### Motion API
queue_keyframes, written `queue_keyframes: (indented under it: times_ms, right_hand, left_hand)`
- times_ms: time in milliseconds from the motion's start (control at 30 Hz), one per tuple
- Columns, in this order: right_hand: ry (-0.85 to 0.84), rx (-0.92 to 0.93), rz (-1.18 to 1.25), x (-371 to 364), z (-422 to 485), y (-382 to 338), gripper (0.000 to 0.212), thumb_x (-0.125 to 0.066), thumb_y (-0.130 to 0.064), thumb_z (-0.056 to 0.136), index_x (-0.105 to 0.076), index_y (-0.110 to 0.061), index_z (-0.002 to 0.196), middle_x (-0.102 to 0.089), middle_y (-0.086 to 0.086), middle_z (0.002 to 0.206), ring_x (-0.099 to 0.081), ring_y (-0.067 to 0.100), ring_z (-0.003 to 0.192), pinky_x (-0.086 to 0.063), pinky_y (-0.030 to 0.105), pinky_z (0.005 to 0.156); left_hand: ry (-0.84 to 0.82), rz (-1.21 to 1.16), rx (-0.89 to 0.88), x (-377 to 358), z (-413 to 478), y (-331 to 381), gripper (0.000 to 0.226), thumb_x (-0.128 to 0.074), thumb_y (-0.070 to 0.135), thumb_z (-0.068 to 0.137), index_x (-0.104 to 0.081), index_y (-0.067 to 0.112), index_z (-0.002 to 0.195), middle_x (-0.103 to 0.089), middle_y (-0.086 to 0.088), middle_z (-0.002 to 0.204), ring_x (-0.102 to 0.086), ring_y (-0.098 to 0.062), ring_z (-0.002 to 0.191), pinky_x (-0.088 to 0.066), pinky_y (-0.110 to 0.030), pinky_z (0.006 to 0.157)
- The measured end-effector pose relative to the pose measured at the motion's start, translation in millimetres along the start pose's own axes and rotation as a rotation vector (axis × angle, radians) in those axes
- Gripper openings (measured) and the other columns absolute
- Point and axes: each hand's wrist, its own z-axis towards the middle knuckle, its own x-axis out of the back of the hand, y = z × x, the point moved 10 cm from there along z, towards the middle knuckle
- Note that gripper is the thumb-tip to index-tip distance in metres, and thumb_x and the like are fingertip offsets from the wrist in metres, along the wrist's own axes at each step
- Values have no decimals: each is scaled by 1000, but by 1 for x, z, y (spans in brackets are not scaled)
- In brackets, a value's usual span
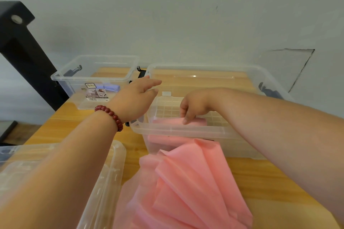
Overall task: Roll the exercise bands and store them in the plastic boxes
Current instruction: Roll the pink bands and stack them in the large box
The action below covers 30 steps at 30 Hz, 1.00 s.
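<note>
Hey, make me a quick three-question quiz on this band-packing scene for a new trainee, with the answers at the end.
1. True or false: the right hand touches a rolled pink band inside the large clear box.
2. What lies in the small clear box at the back left? A) a purple band B) a pink band C) a bead bracelet
3. Fill in: the loose, unrolled bands in front of the large clear box are ____ in colour.

Key: 1 true; 2 A; 3 pink.
</note>
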Motion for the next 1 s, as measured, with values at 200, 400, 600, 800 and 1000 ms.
queue_keyframes:
  times_ms: [200,400,600,800,1000]
  right_hand:
    - [-89,-52,135,-12,4,6,26,-69,-16,88,-67,-12,114,-63,0,91,-58,13,82,-49,21,74]
    - [-134,-40,140,-16,5,4,24,-66,-14,91,-66,-17,115,-63,-4,86,-59,9,80,-46,21,75]
    - [-176,4,85,-19,1,-3,18,-61,-14,93,-62,-30,102,-63,-11,81,-60,2,74,-45,19,73]
    - [-190,2,85,-21,1,-3,19,-61,-13,93,-62,-30,100,-63,-11,80,-62,4,77,-45,23,80]
    - [-153,-25,212,-18,6,4,8,-65,-23,91,-63,-29,95,-66,-9,85,-63,6,74,-43,24,75]
  left_hand:
    - [0,-7,16,-1,2,-4,39,-41,31,102,-47,39,139,-22,15,158,-44,7,84,-35,1,43]
    - [1,0,18,-2,3,-6,39,-40,31,102,-47,40,139,-22,16,157,-37,9,67,-33,1,40]
    - [5,-6,18,-1,0,-2,39,-40,30,102,-46,39,139,-22,14,158,-53,4,91,-35,-1,45]
    - [-8,-4,-4,-1,-1,4,39,-40,27,103,-46,38,139,-21,11,159,-27,-9,142,-31,-20,96]
    - [-6,17,-20,-1,-3,7,39,-40,25,102,-46,36,139,-23,9,159,-19,-5,144,-19,-27,109]
